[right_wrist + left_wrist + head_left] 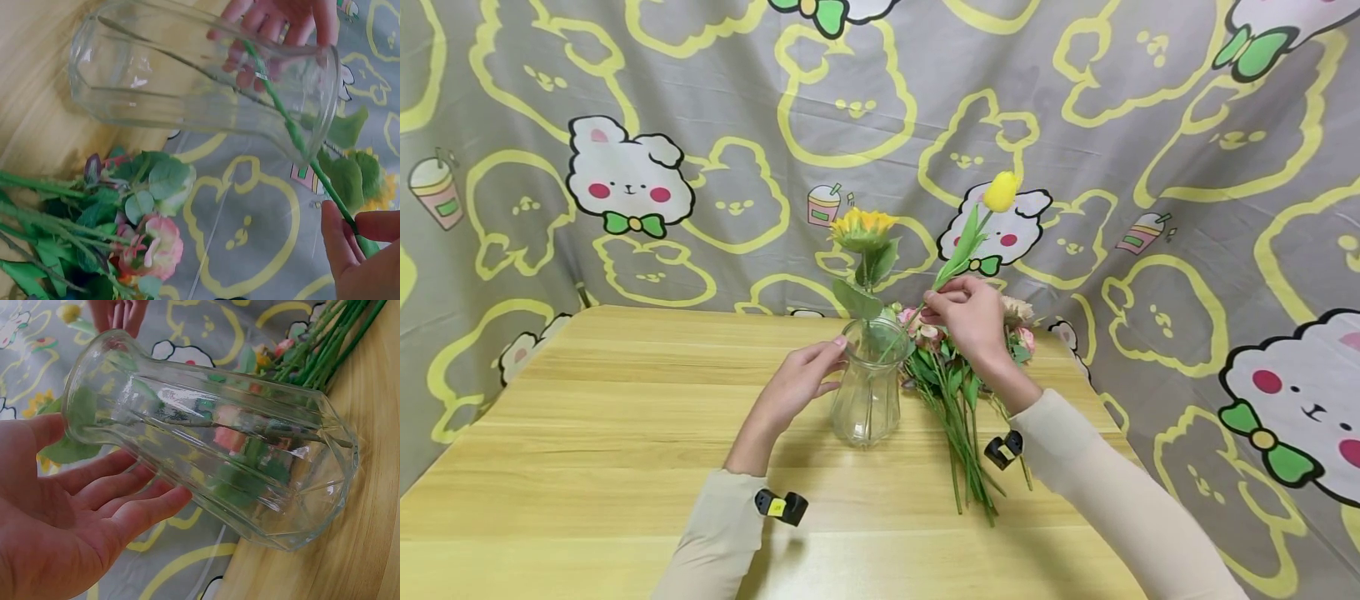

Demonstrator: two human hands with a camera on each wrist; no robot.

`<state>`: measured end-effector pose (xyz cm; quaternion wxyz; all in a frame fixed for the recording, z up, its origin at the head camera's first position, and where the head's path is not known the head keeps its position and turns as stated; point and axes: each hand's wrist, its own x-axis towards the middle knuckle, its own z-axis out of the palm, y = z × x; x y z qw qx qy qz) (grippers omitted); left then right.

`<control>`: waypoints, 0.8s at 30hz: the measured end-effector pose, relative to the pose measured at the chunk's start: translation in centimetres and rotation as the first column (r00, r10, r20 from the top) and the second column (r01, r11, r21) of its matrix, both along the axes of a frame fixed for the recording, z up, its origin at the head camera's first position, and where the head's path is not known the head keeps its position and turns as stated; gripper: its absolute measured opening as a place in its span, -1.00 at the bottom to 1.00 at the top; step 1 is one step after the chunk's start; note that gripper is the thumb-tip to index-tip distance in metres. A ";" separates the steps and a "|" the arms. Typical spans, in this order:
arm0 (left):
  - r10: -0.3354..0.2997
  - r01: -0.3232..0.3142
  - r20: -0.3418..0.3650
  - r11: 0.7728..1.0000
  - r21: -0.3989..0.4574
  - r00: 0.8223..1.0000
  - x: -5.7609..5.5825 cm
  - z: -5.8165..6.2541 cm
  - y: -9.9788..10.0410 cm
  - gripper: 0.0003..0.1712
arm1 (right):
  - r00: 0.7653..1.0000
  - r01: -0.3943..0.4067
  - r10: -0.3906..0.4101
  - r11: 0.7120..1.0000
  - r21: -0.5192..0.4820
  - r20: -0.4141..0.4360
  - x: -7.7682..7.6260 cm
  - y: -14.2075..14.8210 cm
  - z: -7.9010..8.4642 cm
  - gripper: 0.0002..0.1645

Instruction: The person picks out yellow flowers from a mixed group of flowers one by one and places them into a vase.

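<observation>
A ribbed clear glass vase (867, 408) stands upright on the table, holding one sunflower (862, 230) with green leaves. My left hand (799, 379) is at the vase's left side. Its thumb touches the rim and its fairly straight fingers lie along the neck in the left wrist view. With thumb and fingertips my right hand (972, 321) pinches the stem of a yellow tulip (1001, 192), above and right of the vase. The tulip is tilted; in the right wrist view its green stem (325, 182) slants through the vase mouth, its lower end inside the glass.
Right of the vase lies a bunch of flowers, its green stems (966, 450) pointing toward me. Among them is a pink flower (164, 244). The wooden table (587, 433) meets a grey curtain (730, 108) with cartoon prints at the back and sides.
</observation>
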<state>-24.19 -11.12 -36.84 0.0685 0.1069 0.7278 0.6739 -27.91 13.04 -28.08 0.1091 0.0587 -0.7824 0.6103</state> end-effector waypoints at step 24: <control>0.005 -0.005 0.018 1.000 0.005 1.000 0.0 0.2 0.0 -0.26 | 0.999 -0.037 0.042 0.939 0.341 -0.007 0.9 -2.7 -1.1 -0.68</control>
